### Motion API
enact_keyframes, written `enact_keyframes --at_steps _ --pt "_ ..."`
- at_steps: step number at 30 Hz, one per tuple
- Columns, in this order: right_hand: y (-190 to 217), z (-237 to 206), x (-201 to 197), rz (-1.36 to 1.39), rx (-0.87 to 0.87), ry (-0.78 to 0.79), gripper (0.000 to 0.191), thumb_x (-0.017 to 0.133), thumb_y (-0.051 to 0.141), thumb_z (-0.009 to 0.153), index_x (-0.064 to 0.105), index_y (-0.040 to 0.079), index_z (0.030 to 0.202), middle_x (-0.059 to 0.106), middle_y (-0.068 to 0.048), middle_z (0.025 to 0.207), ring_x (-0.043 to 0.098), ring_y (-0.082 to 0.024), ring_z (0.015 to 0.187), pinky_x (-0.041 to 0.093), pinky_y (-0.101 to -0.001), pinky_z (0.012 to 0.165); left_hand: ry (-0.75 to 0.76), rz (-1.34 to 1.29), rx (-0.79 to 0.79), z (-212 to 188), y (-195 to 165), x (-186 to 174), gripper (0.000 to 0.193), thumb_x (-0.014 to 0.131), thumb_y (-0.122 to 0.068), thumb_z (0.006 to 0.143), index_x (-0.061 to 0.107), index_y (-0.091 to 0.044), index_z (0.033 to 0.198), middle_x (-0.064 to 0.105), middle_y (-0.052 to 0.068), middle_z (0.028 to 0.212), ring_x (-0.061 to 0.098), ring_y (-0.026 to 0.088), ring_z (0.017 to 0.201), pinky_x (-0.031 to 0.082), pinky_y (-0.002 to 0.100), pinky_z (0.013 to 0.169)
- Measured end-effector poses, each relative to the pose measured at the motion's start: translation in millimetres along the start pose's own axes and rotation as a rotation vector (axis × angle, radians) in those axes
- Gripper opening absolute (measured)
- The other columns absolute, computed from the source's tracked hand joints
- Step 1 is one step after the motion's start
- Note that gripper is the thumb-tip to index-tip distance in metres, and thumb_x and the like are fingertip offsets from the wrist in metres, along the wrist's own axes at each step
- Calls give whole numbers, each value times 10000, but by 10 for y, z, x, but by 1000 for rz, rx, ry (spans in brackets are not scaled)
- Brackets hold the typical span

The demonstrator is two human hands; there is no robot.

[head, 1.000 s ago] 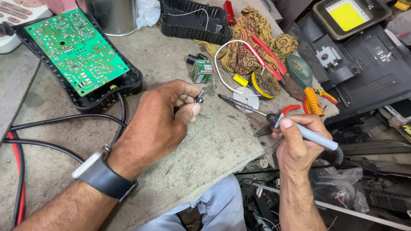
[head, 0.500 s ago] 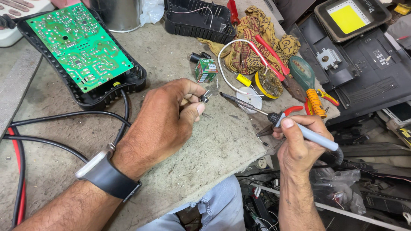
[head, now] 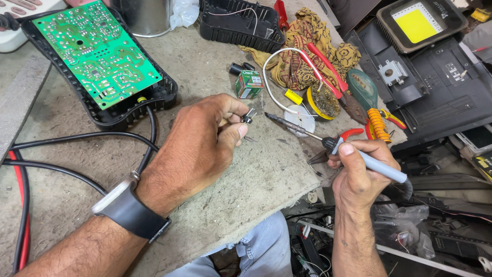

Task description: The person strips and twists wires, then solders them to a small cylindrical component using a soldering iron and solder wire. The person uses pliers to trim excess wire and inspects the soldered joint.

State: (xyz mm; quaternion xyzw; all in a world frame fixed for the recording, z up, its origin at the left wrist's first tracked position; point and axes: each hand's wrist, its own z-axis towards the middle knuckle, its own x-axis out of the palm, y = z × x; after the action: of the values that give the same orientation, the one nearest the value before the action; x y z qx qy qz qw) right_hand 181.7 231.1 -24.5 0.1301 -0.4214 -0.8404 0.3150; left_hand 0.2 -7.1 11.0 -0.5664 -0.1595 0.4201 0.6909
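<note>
Nearest, a soldering iron is held pen-like in the closed grip of the right hand, its tip aimed left. A small dark electronic component is pinched between thumb and fingertips of the left hand above the desk. Just beyond, a small green box stands. Farther left, a green circuit board lies in a black casing.

Both forearms are bare, with no sleeves in sight, and both show dark hair. The left hand has a wristwatch at its 7 o'clock, a broad black strap with a pale silver case turned to the outer side. The right hand wears nothing, and light blue denim trousers show at 6 o'clock.
</note>
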Motion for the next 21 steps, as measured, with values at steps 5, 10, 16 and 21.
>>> enact_keyframes --at_steps 5,10,16,21 --pt "-34 -19 -14 -14 1 -19 167 764 72 938 634 -33 939 646 -146 761 601 -172 568 533 -301 546 1 4 7 -3 6 -2 237 692 -68 897 676 -2 1124 752 108 858 750 178 769 580 324 680" --pt "-90 79 -188 236 143 -125 141 729 134 911 634 31 901 656 -105 784 594 -194 589 503 -330 539 -5 28 17 -5 1 -14 228 675 -68 896 681 2 1113 756 128 861 758 200 769 577 336 685" --pt "-111 271 -558 687 319 -6 197 676 214 943 665 28 878 655 -88 737 538 -170 554 415 -309 565 -4 34 -10 -5 -70 -17 238 671 -57 881 686 0 1111 762 134 856 758 207 742 575 346 671" --pt "-100 292 -654 768 348 114 306 679 271 976 672 11 815 609 -84 644 491 -187 594 398 -302 596 6 11 -33 -15 -118 -4 255 680 -49 868 680 0 1119 765 121 842 760 198 730 579 344 656"
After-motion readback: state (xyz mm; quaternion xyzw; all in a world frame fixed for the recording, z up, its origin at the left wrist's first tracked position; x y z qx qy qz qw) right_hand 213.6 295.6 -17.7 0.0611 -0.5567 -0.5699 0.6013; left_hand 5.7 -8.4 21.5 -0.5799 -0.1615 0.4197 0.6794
